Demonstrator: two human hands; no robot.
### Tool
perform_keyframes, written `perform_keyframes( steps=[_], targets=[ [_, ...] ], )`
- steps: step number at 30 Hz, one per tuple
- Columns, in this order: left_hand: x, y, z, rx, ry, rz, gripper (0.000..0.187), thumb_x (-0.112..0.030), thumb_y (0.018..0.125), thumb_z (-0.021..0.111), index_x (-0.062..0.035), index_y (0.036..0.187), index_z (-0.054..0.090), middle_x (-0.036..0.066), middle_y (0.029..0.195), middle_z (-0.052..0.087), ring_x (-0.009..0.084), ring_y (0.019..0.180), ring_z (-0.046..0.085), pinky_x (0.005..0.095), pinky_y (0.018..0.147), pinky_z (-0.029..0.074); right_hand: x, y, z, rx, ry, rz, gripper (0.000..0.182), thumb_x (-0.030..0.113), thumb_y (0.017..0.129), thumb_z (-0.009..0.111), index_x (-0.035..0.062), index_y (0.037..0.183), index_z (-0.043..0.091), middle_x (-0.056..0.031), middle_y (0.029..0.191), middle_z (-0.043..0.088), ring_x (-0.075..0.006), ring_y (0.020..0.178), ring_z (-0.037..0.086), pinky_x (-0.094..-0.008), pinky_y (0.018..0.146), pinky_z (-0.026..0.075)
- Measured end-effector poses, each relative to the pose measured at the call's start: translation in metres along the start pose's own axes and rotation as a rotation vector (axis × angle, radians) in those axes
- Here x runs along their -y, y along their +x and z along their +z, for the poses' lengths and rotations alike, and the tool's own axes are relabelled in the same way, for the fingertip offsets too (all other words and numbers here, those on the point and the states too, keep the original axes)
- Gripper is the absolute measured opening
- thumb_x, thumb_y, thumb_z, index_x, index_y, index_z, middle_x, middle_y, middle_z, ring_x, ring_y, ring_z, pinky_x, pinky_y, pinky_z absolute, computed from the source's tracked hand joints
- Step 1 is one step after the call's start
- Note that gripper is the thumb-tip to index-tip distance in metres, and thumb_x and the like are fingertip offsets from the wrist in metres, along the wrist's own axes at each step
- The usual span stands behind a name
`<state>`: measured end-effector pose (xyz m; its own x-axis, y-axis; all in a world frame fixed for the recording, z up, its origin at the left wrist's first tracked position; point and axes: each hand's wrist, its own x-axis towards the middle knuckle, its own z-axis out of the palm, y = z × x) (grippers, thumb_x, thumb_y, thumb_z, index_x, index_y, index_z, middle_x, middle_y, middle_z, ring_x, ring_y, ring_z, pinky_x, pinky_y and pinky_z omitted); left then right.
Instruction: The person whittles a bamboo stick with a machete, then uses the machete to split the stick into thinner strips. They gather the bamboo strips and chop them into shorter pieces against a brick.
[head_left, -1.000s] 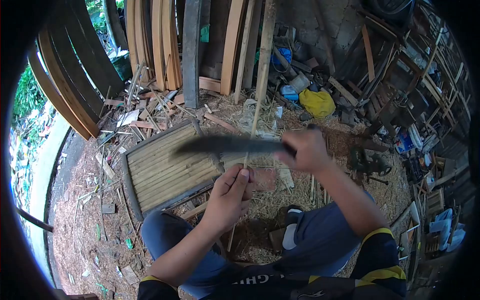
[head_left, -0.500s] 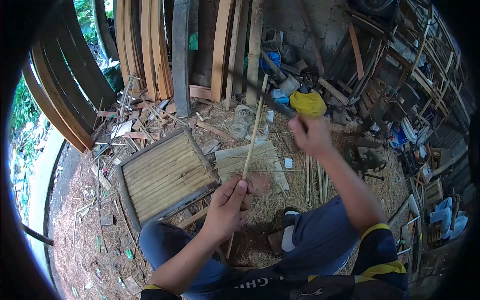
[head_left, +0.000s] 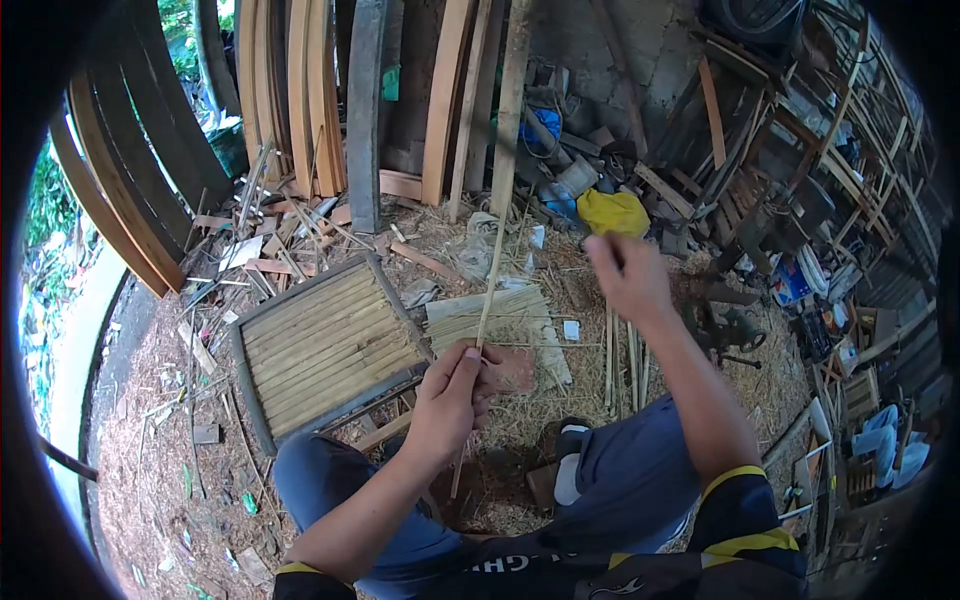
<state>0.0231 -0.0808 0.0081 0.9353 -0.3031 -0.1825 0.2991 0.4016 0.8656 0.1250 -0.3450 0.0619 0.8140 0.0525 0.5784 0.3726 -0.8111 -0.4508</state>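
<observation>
A thin pale strip of bamboo or wood is pinched in my left hand, low in the middle of the view. The strip stands up past my fingers, and its lower end shows beneath the hand. My right hand is raised to the right of the strip, its fingers curled round the dark handle of a long blade. The blade is smeared by motion and hardly visible. A framed slatted panel lies left of my left hand, and a mat of pale strips lies behind it.
Tall curved planks lean at the back left. A yellow cloth lies beyond my right hand. Several long strips rest on the shavings near my right knee. A metal vise-like device and piled wood stand on the right.
The blade, a clear dark shape before, is now only a faint blur. The strip in my left hand leans slightly further left. My right hand has shifted a little downward.
</observation>
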Motion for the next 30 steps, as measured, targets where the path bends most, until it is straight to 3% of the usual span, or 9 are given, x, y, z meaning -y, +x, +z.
perform_keyframes(
  steps=[11, 15, 18, 19, 22, 23, 26, 27, 30],
  targets=[
    [0.001, 0.000, 0.011, -0.080, 0.036, 0.021, 0.016, -0.025, 0.112, 0.048, -0.0094, 0.110, 0.053, -0.005, 0.073, 0.041, 0.0024, 0.054, 0.033, 0.0217, 0.045, 0.026, 0.030, -0.040, 0.024, 0.169, -0.223, -0.599, 0.060, 0.066, 0.093, 0.062, 0.0082, 0.073, 0.063, -0.0105, 0.055, 0.058, -0.0310, 0.050, 0.065, -0.0429, 0.051, 0.052],
    [0.004, 0.001, 0.015, -0.105, 0.151, 0.060, 0.015, -0.020, 0.111, 0.050, -0.0066, 0.108, 0.055, -0.007, 0.071, 0.042, 0.0019, 0.055, 0.034, 0.0221, 0.047, 0.028, 0.011, -0.017, 0.022, 0.153, -0.189, -0.208, 0.054, 0.058, 0.094, 0.064, 0.0102, 0.070, 0.059, -0.0103, 0.059, 0.059, -0.0313, 0.052, 0.064, -0.0437, 0.053, 0.050],
    [0.015, 0.007, 0.009, -0.056, 0.207, 0.154, 0.014, -0.023, 0.111, 0.048, -0.0115, 0.104, 0.053, -0.007, 0.072, 0.041, 0.0008, 0.051, 0.031, 0.0207, 0.043, 0.023, 0.009, -0.029, 0.022, 0.223, -0.185, -0.371, 0.054, 0.060, 0.094, 0.064, 0.0112, 0.071, 0.059, -0.0105, 0.059, 0.059, -0.0317, 0.053, 0.064, -0.0436, 0.053, 0.051],
    [0.016, 0.008, 0.010, -0.084, 0.223, 0.162, 0.014, -0.022, 0.111, 0.049, -0.0113, 0.104, 0.053, -0.007, 0.071, 0.042, 0.0005, 0.050, 0.031, 0.0205, 0.042, 0.023, 0.018, -0.038, 0.020, 0.233, -0.206, -0.470, 0.064, 0.070, 0.094, 0.055, 0.0105, 0.070, 0.062, -0.0090, 0.057, 0.060, -0.0299, 0.050, 0.065, -0.0426, 0.052, 0.053],
    [0.019, 0.005, 0.008, -0.124, 0.288, 0.180, 0.012, -0.021, 0.110, 0.050, -0.0107, 0.105, 0.054, -0.008, 0.070, 0.042, -0.0002, 0.050, 0.031, 0.0204, 0.042, 0.024, 0.007, -0.030, 0.024, 0.236, -0.262, -0.436, 0.065, 0.070, 0.094, 0.056, 0.0103, 0.070, 0.062, -0.0095, 0.057, 0.060, -0.0306, 0.050, 0.065, -0.0429, 0.051, 0.052],
    [0.021, 0.005, 0.006, -0.109, 0.303, 0.199, 0.012, -0.020, 0.110, 0.051, -0.0104, 0.105, 0.054, -0.008, 0.070, 0.042, -0.0005, 0.050, 0.032, 0.0204, 0.041, 0.024, -0.002, -0.020, 0.024, 0.151, -0.209, -0.344, 0.058, 0.064, 0.094, 0.061, 0.0105, 0.070, 0.059, -0.0093, 0.055, 0.057, -0.0334, 0.052, 0.063, -0.0453, 0.051, 0.050],
    [0.023, 0.006, 0.002, -0.111, 0.389, 0.233, 0.012, -0.019, 0.110, 0.051, -0.0087, 0.105, 0.055, -0.007, 0.069, 0.043, 0.0002, 0.052, 0.034, 0.0208, 0.044, 0.027, -0.020, -0.007, 0.024, 0.047, -0.196, -0.211, 0.061, 0.065, 0.094, 0.059, 0.0098, 0.069, 0.059, -0.0093, 0.053, 0.054, -0.0335, 0.051, 0.063, -0.0458, 0.050, 0.049],
    [0.024, 0.006, 0.002, -0.124, 0.425, 0.245, 0.012, -0.018, 0.110, 0.052, -0.0079, 0.105, 0.055, -0.007, 0.070, 0.043, 0.0007, 0.053, 0.035, 0.0210, 0.045, 0.028, -0.011, -0.016, 0.017, 0.169, -0.251, -0.242, 0.060, 0.064, 0.095, 0.059, 0.0095, 0.070, 0.060, -0.0097, 0.054, 0.055, -0.0333, 0.052, 0.063, -0.0456, 0.051, 0.049],
    [0.026, 0.002, -0.002, -0.192, 0.706, 0.466, 0.012, -0.012, 0.105, 0.056, -0.0004, 0.105, 0.058, 0.004, 0.068, 0.050, 0.0088, 0.061, 0.044, 0.0312, 0.055, 0.038, 0.001, -0.038, 0.014, 0.216, -0.277, -0.519, 0.060, 0.063, 0.096, 0.058, 0.0089, 0.071, 0.063, -0.0106, 0.055, 0.058, -0.0339, 0.054, 0.065, -0.0463, 0.053, 0.050]
  ],
)
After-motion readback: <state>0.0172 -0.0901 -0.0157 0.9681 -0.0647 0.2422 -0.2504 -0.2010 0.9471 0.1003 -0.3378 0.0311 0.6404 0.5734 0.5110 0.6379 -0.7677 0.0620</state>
